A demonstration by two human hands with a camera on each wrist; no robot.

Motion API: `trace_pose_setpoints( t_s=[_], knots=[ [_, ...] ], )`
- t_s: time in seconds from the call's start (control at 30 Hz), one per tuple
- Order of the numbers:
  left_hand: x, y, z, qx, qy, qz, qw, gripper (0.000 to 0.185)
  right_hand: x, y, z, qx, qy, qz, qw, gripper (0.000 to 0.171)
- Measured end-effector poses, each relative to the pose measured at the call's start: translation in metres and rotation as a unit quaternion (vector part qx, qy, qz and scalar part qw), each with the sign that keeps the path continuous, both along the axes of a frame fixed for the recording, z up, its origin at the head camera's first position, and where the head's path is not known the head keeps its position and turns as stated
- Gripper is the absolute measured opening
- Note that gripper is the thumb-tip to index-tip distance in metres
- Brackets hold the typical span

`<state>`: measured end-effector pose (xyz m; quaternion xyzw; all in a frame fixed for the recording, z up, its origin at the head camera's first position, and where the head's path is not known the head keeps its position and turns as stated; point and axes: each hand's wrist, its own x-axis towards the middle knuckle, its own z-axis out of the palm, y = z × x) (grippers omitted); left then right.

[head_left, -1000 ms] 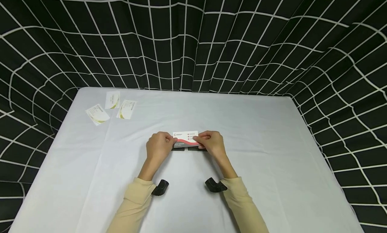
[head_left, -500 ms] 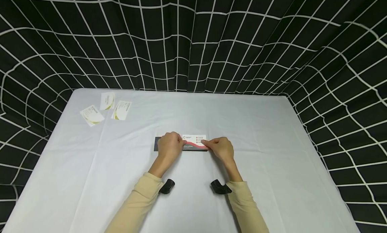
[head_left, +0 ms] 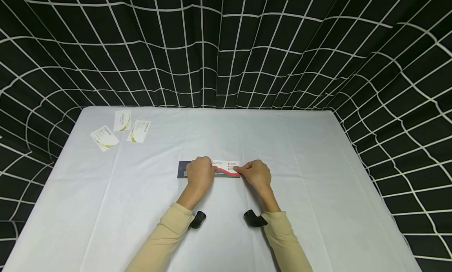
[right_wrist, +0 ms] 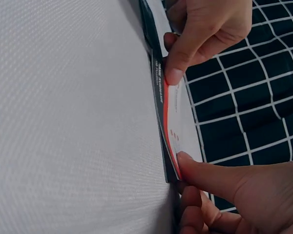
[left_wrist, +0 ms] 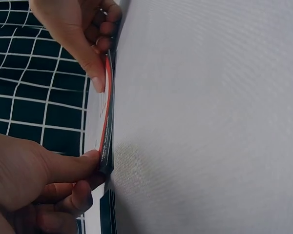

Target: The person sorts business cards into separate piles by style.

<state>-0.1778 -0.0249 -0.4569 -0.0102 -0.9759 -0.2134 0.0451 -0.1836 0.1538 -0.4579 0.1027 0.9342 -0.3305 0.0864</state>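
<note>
A small white business card with a red wave and dark band [head_left: 226, 168] is lying near the middle of the white cloth-covered table [head_left: 318, 177], its long axis running left to right across the person's view, printed face pointing up. The left hand [head_left: 199, 174] is pinching the card's left end with curled fingers and thumb; the right hand [head_left: 257, 175] is pinching the right end the same way. In the wrist views the card appears to be sitting on top of a thin stack, with dark edges showing beneath it; how many lie in that stack cannot be told. A dark navy rectangular card [head_left: 183, 170] is poking out to the left of the left hand, flat on the cloth, its long axis also seeming to run left to right.

Three white cards with yellow-green swooshes [head_left: 121, 129] are lying well apart from the hands, at the far left corner of the table, each tilted differently. Two beige sleeves are reaching in from the near edge, each with one black wrist-mounted device [head_left: 254, 218]. A black curtain with a white grid [head_left: 226, 48] is hanging behind the table.
</note>
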Motion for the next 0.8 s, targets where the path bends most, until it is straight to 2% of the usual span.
trace_pose_setpoints(
  t_s=[0.17,0.47,0.67,0.8],
  knots=[
    [0.0002,0.0030,-0.0009,-0.028,0.009,0.005,0.9996,0.027,-0.0006,-0.0012,-0.0004,0.009,0.009,0.005,1.000,0.031],
    [0.0033,0.0040,-0.0050,-0.046,0.032,0.002,0.9985,0.026,0.0015,-0.0053,0.0014,0.012,0.009,0.001,1.000,0.032],
    [0.0040,0.0029,-0.0045,-0.043,0.026,0.003,0.9987,0.024,0.0013,-0.0034,-0.0004,0.004,0.007,0.005,1.000,0.032],
    [0.0044,-0.0039,-0.0008,-0.018,0.032,0.004,0.9993,0.023,-0.0018,0.0015,-0.0022,-0.027,0.001,0.012,1.000,0.032]
  ],
)
